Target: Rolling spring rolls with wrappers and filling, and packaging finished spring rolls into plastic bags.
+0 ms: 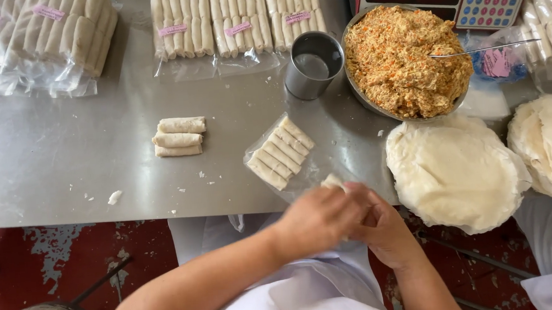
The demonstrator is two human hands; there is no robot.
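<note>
Head view: roll [333, 182] (pale) pinched between both hands' fingers [357, 198].

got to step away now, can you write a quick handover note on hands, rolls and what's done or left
Left hand and right hand: together at the table edge, gripping one pale rolled wrapper.
Clear plastic bag: open, five rolls inside.
Three loose white rolls: stacked on the steel table.
Done: sealed packs at the back.
Left: round metal bowl of orange filling and stack of round wrappers.
</note>
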